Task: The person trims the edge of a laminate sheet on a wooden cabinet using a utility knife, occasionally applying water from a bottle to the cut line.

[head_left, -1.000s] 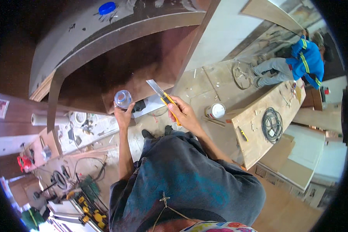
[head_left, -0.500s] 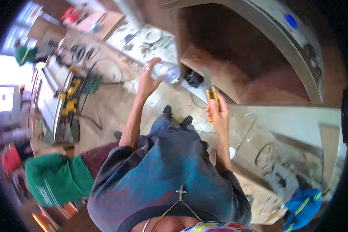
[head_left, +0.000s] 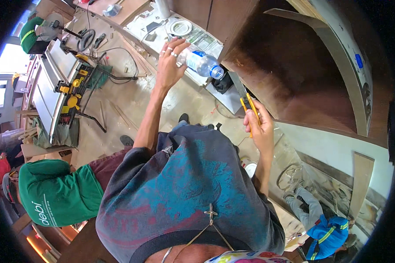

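Observation:
My left hand point(head_left: 170, 61), with rings on its fingers, is closed around the base end of a clear plastic bottle point(head_left: 202, 62) with a blue label. The bottle is tilted, and its open mouth points down and to the right. In my right hand point(head_left: 260, 123) is a yellow-and-black utility knife point(head_left: 249, 104), gripped by its handle. Its long grey blade point(head_left: 237, 83) sticks out up and left, near the bottle's mouth but apart from it. A black bundle point(head_left: 223, 84) lies beyond the blade, partly hidden by the bottle.
A brown cabinet point(head_left: 294, 83) with a curved edge strip point(head_left: 344, 65) stands at right. A cluttered white surface point(head_left: 162, 33) is ahead. A table saw point(head_left: 57, 87) stands left. One person in green point(head_left: 59, 193) is close at left, another farther off; a person in blue point(head_left: 329, 234) is lower right.
The bottle and my left hand have shifted up and slightly right, the bottle's mouth now nearer the blade. My right hand has moved right with the knife. The whole view has shifted a little.

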{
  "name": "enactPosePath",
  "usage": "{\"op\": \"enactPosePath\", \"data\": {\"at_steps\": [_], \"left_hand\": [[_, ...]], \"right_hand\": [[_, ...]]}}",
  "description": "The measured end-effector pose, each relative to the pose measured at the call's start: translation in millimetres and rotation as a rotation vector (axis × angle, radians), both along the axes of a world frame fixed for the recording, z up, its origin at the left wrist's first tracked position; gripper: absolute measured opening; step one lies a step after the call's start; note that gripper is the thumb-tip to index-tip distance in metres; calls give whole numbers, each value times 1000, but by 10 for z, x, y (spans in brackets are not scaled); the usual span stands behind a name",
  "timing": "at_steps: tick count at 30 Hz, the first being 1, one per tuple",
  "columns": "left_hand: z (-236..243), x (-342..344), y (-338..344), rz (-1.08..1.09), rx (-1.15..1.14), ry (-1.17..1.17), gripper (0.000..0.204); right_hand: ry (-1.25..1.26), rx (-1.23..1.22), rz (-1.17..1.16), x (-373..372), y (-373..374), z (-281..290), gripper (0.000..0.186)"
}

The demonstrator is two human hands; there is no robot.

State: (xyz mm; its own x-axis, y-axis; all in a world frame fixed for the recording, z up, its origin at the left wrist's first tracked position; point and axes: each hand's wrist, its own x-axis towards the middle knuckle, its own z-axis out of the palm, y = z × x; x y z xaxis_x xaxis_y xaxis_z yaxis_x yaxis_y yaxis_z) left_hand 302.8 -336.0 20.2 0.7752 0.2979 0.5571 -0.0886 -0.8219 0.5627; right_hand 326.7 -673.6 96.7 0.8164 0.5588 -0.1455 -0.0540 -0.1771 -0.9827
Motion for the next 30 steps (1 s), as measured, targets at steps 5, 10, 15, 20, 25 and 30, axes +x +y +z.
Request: {"op": "enactPosePath", "data": {"at_steps": [5, 10, 15, 20, 25, 30], "left_hand": [[78, -61, 249, 40, 67, -30, 65], [184, -162, 365, 83, 149, 16, 63], [177, -194, 404, 74, 240, 33, 66], [121, -201, 407, 63, 264, -20, 67], [123, -234, 422, 57, 273, -23, 65], [138, -269, 423, 68, 293, -34, 62]], "right_hand": [[27, -136, 28, 7, 186, 191, 34], [12, -203, 72, -2, 388, 216, 33], [-120, -360, 163, 24, 611, 331, 36], [-148, -447, 237, 76, 831, 433, 35], [-106, -493, 253, 104, 933, 491, 31], [-82, -558, 280, 140, 953, 561, 31]]}}
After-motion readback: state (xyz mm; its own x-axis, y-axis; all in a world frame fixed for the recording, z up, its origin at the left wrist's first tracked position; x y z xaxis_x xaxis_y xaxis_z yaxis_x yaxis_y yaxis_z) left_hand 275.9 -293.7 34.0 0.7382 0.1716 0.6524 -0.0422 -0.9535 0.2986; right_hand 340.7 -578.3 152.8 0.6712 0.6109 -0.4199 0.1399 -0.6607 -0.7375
